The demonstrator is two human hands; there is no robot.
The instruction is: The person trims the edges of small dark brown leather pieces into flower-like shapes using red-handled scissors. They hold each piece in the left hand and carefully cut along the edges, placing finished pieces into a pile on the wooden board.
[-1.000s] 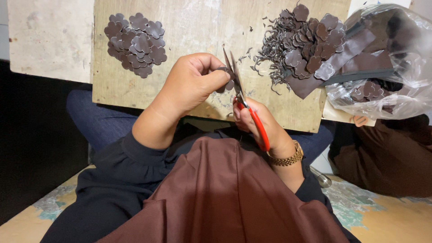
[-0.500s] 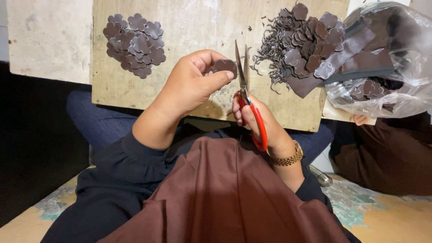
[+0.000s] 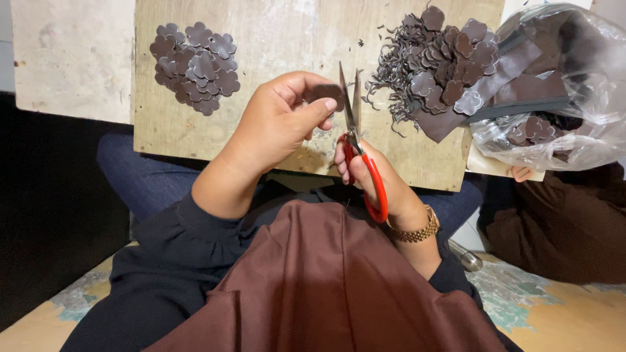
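Scissors [image 3: 357, 146] with red handles sit in the right hand [image 3: 375, 179], fingers through the loops, blades nearly upright and slightly parted. Just left of the blades, the left hand [image 3: 280, 124] has its grip pinching a small dark brown leather piece [image 3: 324, 93] between thumb and fingers. Both hands hover over a worn wooden board [image 3: 280, 39] resting across the lap. Left of the scissors, near the board's far corner, lies a tidy pile of flower-shaped cut-outs [image 3: 195, 65], which looks like finished work. Right of the scissors lies a heap of rough shapes, strips and curly trimmings [image 3: 437, 72], beside a clear plastic bag [image 3: 561, 85] holding more brown material, so plenty seems left to trim.
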